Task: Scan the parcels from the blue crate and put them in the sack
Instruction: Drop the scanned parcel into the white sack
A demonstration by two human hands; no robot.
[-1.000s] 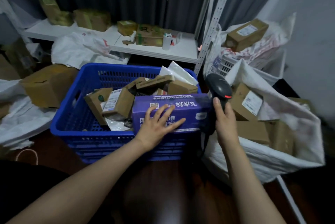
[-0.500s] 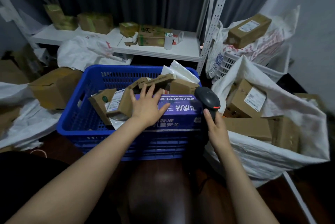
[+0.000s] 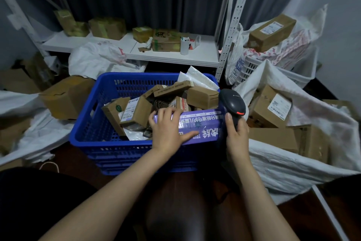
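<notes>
"Looking down from the head view, where's the parcel?"

"The long purple cardboard box (image 3: 201, 127) lies across the near right corner of the blue plastic crate (image 3: 109, 144), over the brown cardboard parcels (image 3: 202, 97) piled inside."

"And the hands?"

"The left hand (image 3: 168, 129) has its grip on the box's left end, fingers curled over the far edge. The right hand (image 3: 237, 135) is wrapped round the dark grey handheld scanner (image 3: 232, 104), just beside the box's right end."

"The sack?"

"The white woven sack (image 3: 289, 168) gapes right of the crate, with labelled brown boxes (image 3: 273, 108) in it."
</notes>
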